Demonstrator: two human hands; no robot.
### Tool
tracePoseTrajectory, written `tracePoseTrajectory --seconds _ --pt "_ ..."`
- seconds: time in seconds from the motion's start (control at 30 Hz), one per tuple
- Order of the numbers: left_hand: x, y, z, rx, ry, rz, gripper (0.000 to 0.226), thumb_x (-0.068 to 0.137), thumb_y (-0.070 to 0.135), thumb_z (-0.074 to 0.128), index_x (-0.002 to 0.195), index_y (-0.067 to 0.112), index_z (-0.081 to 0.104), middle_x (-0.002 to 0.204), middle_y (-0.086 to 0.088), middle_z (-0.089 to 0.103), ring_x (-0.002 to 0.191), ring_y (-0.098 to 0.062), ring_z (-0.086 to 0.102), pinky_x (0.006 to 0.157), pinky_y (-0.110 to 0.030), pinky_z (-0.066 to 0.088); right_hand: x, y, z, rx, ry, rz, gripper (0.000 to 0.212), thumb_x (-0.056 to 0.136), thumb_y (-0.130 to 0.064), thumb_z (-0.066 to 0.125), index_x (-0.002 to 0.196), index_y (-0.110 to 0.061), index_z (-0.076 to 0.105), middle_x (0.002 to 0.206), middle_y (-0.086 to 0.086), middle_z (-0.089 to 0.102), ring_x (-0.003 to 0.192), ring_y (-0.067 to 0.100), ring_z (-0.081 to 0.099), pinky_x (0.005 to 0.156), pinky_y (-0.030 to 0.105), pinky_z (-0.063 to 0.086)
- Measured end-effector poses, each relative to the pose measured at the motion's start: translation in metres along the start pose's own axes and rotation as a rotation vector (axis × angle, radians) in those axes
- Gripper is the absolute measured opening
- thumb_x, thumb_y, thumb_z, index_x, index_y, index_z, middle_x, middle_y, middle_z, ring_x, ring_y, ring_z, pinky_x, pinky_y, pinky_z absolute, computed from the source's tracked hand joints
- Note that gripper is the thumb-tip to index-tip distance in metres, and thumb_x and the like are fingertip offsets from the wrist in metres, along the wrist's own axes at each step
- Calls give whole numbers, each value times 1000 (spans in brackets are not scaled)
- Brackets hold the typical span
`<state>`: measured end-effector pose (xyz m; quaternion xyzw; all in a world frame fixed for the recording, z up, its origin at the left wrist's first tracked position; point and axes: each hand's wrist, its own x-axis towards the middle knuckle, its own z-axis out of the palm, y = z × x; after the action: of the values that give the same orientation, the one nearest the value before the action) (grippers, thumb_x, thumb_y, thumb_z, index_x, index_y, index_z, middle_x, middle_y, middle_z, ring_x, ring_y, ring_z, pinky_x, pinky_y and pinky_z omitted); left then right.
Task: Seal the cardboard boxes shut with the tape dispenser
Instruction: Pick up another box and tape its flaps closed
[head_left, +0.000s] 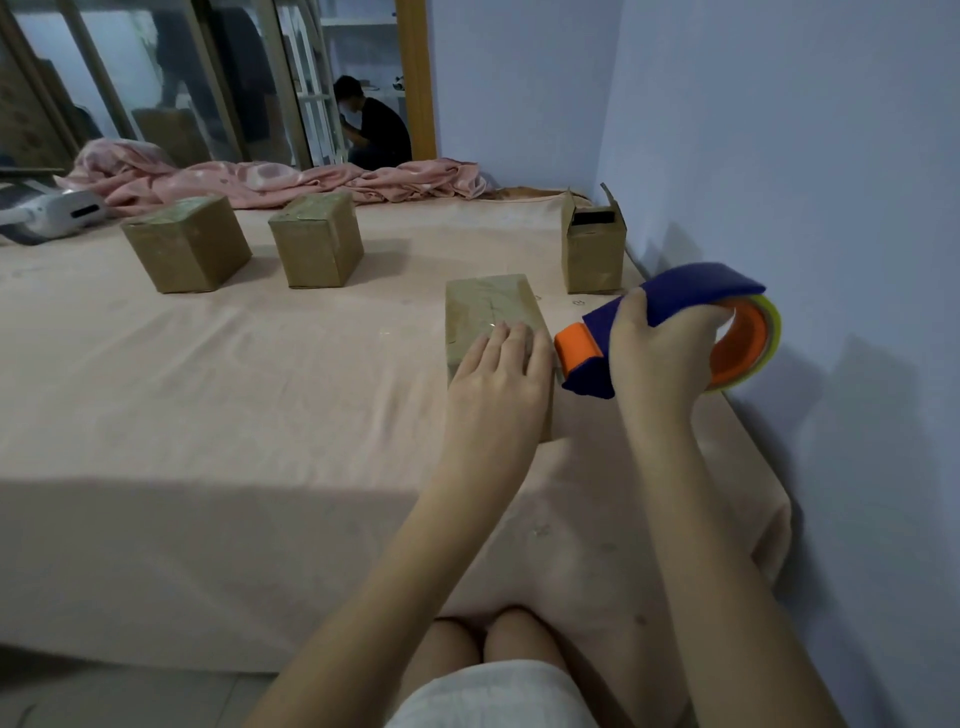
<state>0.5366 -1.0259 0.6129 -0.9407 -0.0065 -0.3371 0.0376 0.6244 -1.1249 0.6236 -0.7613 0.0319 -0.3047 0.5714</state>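
- Pink-sheeted bed (208, 389) against a pale blue wall (805, 156).
- Tape dispenser (670, 327), orange nose toward the nearest box (491, 306), long axis left-right.
- Right hand (662, 353) clamped round the dispenser; left hand (496, 379) flat, fingers together, on the box.

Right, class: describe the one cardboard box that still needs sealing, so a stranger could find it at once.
Start at the pale blue wall on the right of the pink-sheeted bed. The open brown cardboard box stands against it at the far end, beyond the blue and orange tape dispenser. Unlike the three closed boxes, its top flaps stand up.
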Motion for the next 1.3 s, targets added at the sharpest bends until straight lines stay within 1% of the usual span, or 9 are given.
tracePoseTrajectory --seconds 0.13,0.27,0.53,0.73,0.93,1.0,1.1,1.23,1.3 --pt "1 0 0 -38 87 1 35 93 14 39 106 2 69 109 -16 69 106 -30 65 90 -39 52 7 -20 5 -299 2 -200 48 89 -29 55 123 0 37 92 5 57 74 17 55 59 24 38" --pt "-1 -4 3 -28 24 7 38 80 11 68 117 1 64 118 -17 65 113 -30 61 97 -40 49 9 -15 4 -499 -146 -212 42 88 -27 56 117 -2 38 90 7 59 78 24 61 57 27 36" --pt "0 -5 5 -85 83 1 38 72 12 77 108 3 68 110 -15 69 104 -30 66 89 -39 53 25 -2 -22 -278 -82 -253 38 88 -38 59 111 -10 50 88 -4 55 75 10 52 53 13 29" --pt "4 -4 5 -108 93 -32 23 77 11 74 99 6 71 101 -10 71 96 -26 68 82 -35 54 39 3 -32 -430 24 -454 32 89 -39 53 90 -8 59 80 4 54 70 17 47 61 27 31" --pt "7 -6 0 -154 50 -49 21 76 13 72 96 9 72 96 -8 71 85 -26 68 71 -35 53 38 19 -17 -87 -189 -351 33 84 -29 67 109 -9 58 104 5 65 92 18 59 73 25 45" --pt "5 -6 0 -157 36 -45 28 75 13 72 103 7 70 103 -10 70 93 -29 66 78 -37 52 33 28 -16 18 -271 -268 35 82 -22 70 113 -13 58 105 -1 64 94 11 58 77 15 45" --pt "1 -5 4 -105 -4 -18 41 75 12 73 113 3 65 119 -16 64 115 -33 59 92 -40 49 24 47 -17 95 -384 -161 30 79 -12 72 106 -18 59 99 0 65 93 12 60 80 23 45" --pt "3 -2 5 -41 -34 13 35 83 7 45 113 -3 61 124 -25 58 119 -39 54 99 -45 44 16 65 -20 6 -545 -108 38 79 6 64 115 -5 58 103 10 64 93 17 58 83 26 45" --pt "6 -3 1 -49 -87 26 50 85 11 22 118 -2 57 128 -24 56 123 -38 50 103 -44 42 13 67 -26 -43 -594 -122 35 78 14 57 111 2 58 89 7 63 79 8 56 72 11 41"
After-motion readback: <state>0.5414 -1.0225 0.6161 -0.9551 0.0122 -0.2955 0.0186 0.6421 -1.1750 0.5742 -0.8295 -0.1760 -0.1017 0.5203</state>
